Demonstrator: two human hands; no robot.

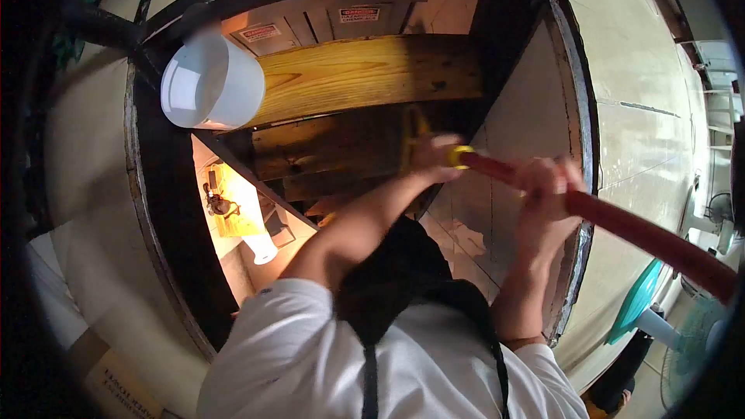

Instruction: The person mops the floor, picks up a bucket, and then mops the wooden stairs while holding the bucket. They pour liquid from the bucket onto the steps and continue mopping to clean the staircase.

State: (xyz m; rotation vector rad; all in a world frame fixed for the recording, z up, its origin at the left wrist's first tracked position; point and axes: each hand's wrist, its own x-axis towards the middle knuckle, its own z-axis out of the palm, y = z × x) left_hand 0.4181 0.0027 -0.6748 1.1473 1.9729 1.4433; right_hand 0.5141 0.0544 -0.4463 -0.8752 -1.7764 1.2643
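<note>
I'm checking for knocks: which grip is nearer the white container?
Left: in view, the left grip is below and right of the white container; the right grip is farther right.

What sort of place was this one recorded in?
It looks like a narrow stairway, possibly in a workplace: wooden boards set one beyond another like steps, a dark frame edging the opening, and red-and-white DANGER signs on the far side.

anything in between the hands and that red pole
Nothing visible: the right hand wraps directly around the red pole, and the left hand, though blurred, appears closed at its yellow collar.
</note>
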